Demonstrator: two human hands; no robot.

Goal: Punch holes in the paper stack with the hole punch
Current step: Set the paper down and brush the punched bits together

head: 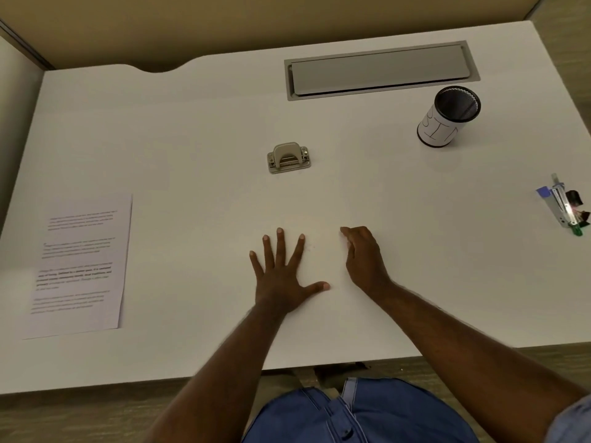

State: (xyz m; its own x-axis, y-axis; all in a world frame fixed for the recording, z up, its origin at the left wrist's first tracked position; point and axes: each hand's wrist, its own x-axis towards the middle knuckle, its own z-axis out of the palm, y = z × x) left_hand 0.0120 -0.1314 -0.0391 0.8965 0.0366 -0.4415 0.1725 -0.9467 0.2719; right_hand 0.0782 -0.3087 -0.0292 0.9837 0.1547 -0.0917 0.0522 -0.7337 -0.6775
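Note:
A small beige and metal hole punch (288,157) stands in the middle of the white desk (192,129). A stack of printed paper (80,266) lies flat near the left edge, well apart from the punch. My left hand (284,270) lies flat on the desk with its fingers spread, nearer to me than the punch. Just to its right, my right hand (364,257) rests on its edge, fingers relaxed and loosely bent. Neither hand holds anything.
A black mesh pen cup (447,118) wrapped in white paper stands at the back right. A stapler with small clips (564,204) lies at the right edge. A grey cable hatch (380,71) is set into the far side of the desk.

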